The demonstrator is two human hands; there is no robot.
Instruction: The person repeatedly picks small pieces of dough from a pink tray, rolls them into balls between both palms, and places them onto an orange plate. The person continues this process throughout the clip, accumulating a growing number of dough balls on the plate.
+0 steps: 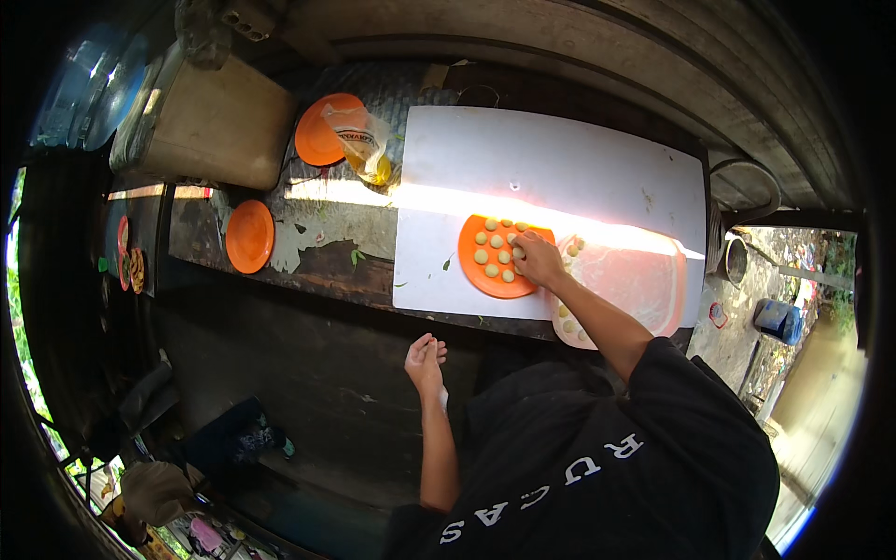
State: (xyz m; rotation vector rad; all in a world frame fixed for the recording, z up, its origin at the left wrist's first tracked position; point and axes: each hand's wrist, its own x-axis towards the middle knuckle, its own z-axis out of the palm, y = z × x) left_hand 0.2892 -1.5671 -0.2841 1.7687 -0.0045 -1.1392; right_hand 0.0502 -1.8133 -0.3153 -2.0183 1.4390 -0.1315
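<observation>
Several pale round dough balls (495,241) sit spaced apart on an orange plate (483,281), which rests on a white board (476,147). My right hand (540,259) reaches over the plate's right side, its fingertips closed around one dough ball (518,253) that they partly hide. Beneath my right forearm lies a pinkish translucent plastic tray (637,280), whitish inside, with more balls along its left side. My left hand (425,357) hangs in the air in front of the table edge, palm up. Its fingers are loosely curled and partly apart, and nothing shows in it.
Left of the board are an orange plate (250,236) and another orange plate (318,133) partly under a plastic bag (364,147) with yellow contents. A large box-like container (210,115) stands at the back left. Another person (157,490) is at the lower left.
</observation>
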